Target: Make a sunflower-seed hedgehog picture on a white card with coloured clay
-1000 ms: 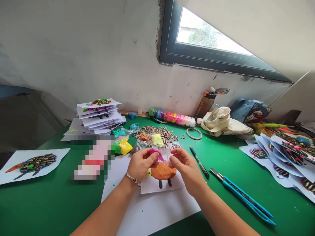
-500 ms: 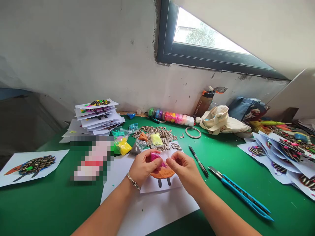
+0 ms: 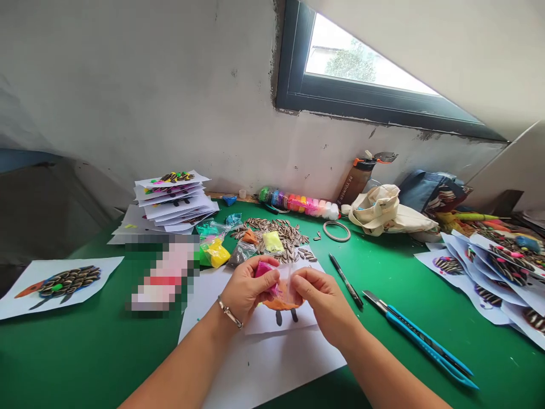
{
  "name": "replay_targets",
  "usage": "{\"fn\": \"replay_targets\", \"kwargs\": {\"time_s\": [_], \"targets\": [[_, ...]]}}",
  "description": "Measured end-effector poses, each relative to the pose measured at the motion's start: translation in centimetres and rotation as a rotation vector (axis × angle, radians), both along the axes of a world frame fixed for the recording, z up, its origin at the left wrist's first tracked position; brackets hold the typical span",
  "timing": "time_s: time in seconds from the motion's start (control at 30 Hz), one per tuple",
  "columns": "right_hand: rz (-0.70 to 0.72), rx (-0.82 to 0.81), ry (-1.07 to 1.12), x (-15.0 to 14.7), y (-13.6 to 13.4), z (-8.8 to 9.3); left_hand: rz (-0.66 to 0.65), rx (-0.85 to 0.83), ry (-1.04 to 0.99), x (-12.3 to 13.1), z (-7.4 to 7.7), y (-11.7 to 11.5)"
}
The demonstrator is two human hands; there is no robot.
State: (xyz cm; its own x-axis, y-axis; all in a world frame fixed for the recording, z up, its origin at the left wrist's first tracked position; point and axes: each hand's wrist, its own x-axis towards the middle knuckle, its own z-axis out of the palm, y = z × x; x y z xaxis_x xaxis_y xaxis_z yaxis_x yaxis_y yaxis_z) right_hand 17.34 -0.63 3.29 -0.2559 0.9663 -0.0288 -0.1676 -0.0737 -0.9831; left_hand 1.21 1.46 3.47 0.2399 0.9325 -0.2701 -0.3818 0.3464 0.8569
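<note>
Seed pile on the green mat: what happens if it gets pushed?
The sunflower seeds look loose, lying unbound on the green mat, so they would probably scatter rather than move as one. Each looks small and flat, so likely light and unlikely to roll far. Their smooth shells might be slippery to pinch.

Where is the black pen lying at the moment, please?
In the head view, the black pen lies on the green mat, right of the right hand, beside the blue-handled craft knife.
</note>
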Motion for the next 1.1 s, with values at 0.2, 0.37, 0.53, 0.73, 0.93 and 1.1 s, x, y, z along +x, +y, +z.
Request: {"fn": "replay_targets", "kwargs": {"time_s": [0.2,0.37,0.53,0.73,0.93,1.1], "targets": [[0.022,-0.055,0.052,0.0,0.0,0.0,-0.02,0.024,0.013,0.0,-0.3,0.0],[0.016,-0.068,0.06,-0.2,-0.1,-0.1,0.009,0.054,0.054,0.2,-0.4,-0.1],[0.015,-0.049,0.015,-0.2,-0.2,-0.2,0.016,0.069,0.111,0.3,-0.6,0.0],[0.044,-0.095,0.09,-0.5,-0.4,-0.1,-0.013,0.208,0.257,0.4,-0.9,-0.1],[0.008,-0.165,0.108,-0.8,-0.8,0.1,0.061,0.346,0.597,0.2,-0.6,-0.4],[0.029,-0.202,0.12,-1.1,-1.0,0.3,0.162,0.444,0.725,0.0,-0.8,-0.4]]}}
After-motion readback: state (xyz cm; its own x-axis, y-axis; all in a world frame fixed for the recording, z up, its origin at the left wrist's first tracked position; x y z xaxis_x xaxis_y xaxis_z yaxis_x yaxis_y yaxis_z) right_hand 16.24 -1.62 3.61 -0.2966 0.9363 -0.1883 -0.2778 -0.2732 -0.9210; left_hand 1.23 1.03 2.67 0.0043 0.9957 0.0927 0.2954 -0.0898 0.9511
